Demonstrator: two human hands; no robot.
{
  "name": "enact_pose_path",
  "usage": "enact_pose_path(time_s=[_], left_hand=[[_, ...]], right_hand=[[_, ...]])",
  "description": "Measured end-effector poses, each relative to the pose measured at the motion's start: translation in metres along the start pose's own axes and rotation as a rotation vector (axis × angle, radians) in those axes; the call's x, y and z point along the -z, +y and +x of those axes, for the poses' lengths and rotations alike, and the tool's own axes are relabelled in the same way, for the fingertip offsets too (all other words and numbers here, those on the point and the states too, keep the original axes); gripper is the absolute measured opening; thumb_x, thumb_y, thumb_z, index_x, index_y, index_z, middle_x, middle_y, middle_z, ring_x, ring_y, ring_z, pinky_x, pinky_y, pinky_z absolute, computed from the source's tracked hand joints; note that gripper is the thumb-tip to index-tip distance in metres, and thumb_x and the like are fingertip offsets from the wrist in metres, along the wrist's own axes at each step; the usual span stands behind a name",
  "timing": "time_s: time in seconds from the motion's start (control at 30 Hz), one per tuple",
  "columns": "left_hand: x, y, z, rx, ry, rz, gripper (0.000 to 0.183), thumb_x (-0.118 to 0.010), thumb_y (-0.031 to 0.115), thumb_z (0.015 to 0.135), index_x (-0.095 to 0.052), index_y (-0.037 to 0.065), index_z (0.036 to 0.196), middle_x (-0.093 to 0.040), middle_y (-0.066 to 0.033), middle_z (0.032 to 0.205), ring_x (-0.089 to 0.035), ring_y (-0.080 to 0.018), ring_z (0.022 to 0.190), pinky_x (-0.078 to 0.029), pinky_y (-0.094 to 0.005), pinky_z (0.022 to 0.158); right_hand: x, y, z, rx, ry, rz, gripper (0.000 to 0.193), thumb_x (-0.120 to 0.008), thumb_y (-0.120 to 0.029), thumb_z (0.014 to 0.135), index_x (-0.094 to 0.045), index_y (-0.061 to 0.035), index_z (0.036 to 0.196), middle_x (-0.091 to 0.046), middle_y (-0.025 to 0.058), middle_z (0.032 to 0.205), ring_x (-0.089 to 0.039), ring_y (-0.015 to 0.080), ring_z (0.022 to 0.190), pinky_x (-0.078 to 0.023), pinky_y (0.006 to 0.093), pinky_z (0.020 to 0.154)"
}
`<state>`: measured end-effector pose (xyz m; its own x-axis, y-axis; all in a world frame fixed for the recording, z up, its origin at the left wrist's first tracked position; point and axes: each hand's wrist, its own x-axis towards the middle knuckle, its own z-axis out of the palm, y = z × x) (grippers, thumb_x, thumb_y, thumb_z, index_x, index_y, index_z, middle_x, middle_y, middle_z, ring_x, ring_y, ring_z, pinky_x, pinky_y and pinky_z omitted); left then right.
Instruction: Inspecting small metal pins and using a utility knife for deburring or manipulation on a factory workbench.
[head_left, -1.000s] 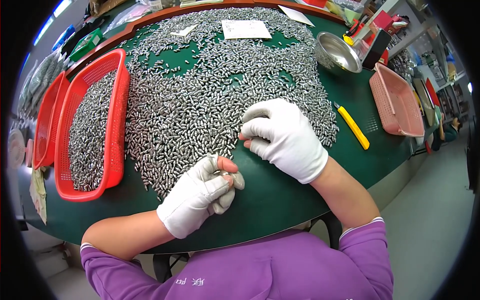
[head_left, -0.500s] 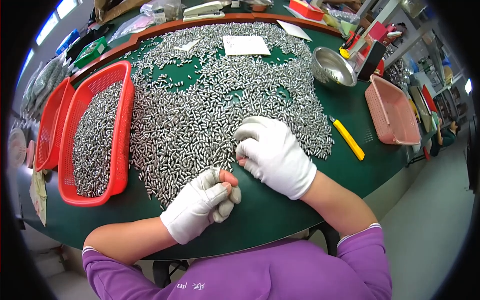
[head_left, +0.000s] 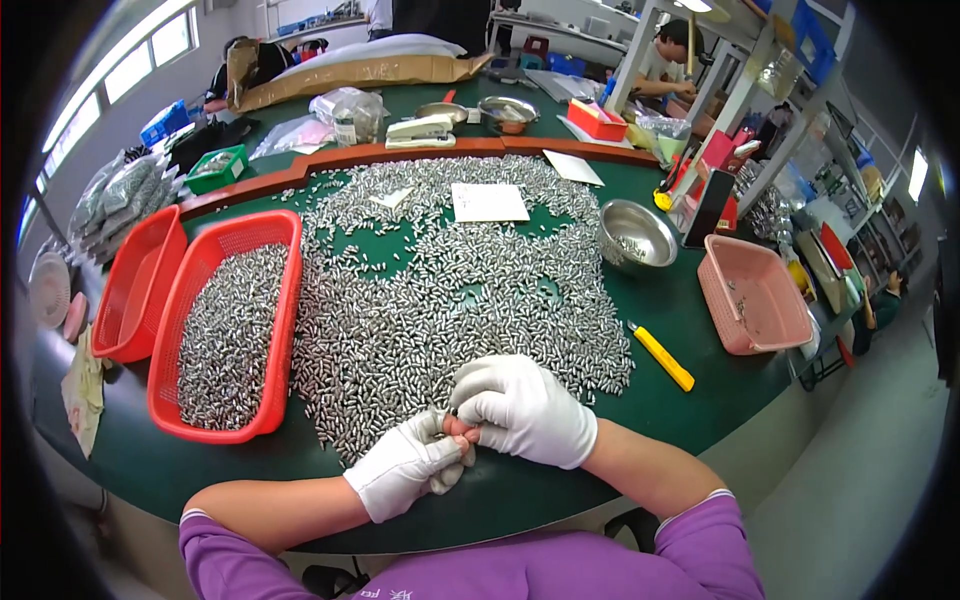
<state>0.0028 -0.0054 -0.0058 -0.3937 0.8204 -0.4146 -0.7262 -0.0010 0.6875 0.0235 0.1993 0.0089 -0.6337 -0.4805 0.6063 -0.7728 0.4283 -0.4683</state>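
Small silver metal pieces [head_left: 400,330], bullet-shaped, lie in a wide spread over the green table before me. At the spread's near edge my two gloved hands meet, fingertips touching. My left hand [head_left: 413,463] wears a white glove with bare fingertips and is closed, thumb pressed to the index finger. Curled over from the right, my right hand [head_left: 525,412] pinches at the left fingertips, with its own bare tips showing. Whatever the fingers hold between them is too small and too covered to make out.
A red basket [head_left: 292,320] full of the same pieces stands left, beside another red basket [head_left: 124,352]. On the right are a steel bowl [head_left: 655,235], a yellow utility knife [head_left: 663,358] and a pink basket [head_left: 785,335]. White cards [head_left: 490,203] lie on the pieces; a wooden rail [head_left: 440,150] runs behind.
My right hand has come in to the left hand, and their fingertips now touch. The view has tilted up, showing more of the room and people at the back.
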Motion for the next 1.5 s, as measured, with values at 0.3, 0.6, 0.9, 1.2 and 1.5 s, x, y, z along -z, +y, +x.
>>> enact_pose_path(time_s=[0.3,0.6,0.9,1.2,1.5], left_hand=[[0.004,-0.002,0.002,-0.059,-0.03,-0.176,0.007,-0.054,0.019,0.096,-0.054,0.012,0.099,-0.057,-0.002,0.085,-0.04,-0.008,0.057,-0.032,-0.0208,0.052],[0.002,-0.001,0.008,-0.131,0.053,-0.175,0.016,-0.059,0.029,0.092,-0.054,0.014,0.096,-0.059,0.0015,0.079,-0.039,-0.0081,0.054,-0.031,-0.022,0.052],[0.009,0.0,0.015,-0.092,0.016,-0.262,0.013,-0.057,0.027,0.093,-0.054,0.015,0.097,-0.061,0.0033,0.081,-0.039,-0.0073,0.055,-0.031,-0.0218,0.053],[0.0,-0.002,0.013,-0.129,0.019,-0.18,0.013,-0.053,0.027,0.096,-0.054,0.014,0.099,-0.055,0.0024,0.078,-0.04,-0.0068,0.056,-0.032,-0.0208,0.051],[0.003,0.003,0.012,-0.16,-0.083,-0.235,0.008,-0.056,0.017,0.095,-0.054,0.012,0.1,-0.056,-0.0019,0.086,-0.039,-0.0066,0.058,-0.033,-0.0203,0.054]], right_hand=[[0.007,-0.007,-0.005,0.058,0.099,-0.043,0.018,-0.072,-0.011,0.069,-0.064,-0.0033,0.084,-0.062,0.0102,0.084,-0.062,0.03,0.082,-0.052,0.039,0.069],[0.002,-0.003,-0.01,0.047,0.193,-0.174,0.015,-0.069,-0.017,0.072,-0.066,-0.0058,0.081,-0.062,0.0082,0.08,-0.06,0.0278,0.077,-0.05,0.0387,0.065],[0.002,-0.007,-0.014,-0.041,0.212,-0.266,0.015,-0.068,-0.019,0.074,-0.067,-0.0064,0.082,-0.063,0.0082,0.083,-0.06,0.0278,0.078,-0.05,0.0397,0.067],[0.006,-0.003,-0.011,-0.026,0.203,-0.208,0.015,-0.071,-0.017,0.07,-0.064,-0.0054,0.077,-0.062,0.0082,0.08,-0.061,0.0277,0.077,-0.05,0.0383,0.066],[0.022,0.015,-0.009,-0.293,0.237,-0.389,0.012,-0.073,-0.003,0.066,-0.064,-0.0036,0.074,-0.064,0.0093,0.085,-0.062,0.0284,0.079,-0.05,0.037,0.07]])
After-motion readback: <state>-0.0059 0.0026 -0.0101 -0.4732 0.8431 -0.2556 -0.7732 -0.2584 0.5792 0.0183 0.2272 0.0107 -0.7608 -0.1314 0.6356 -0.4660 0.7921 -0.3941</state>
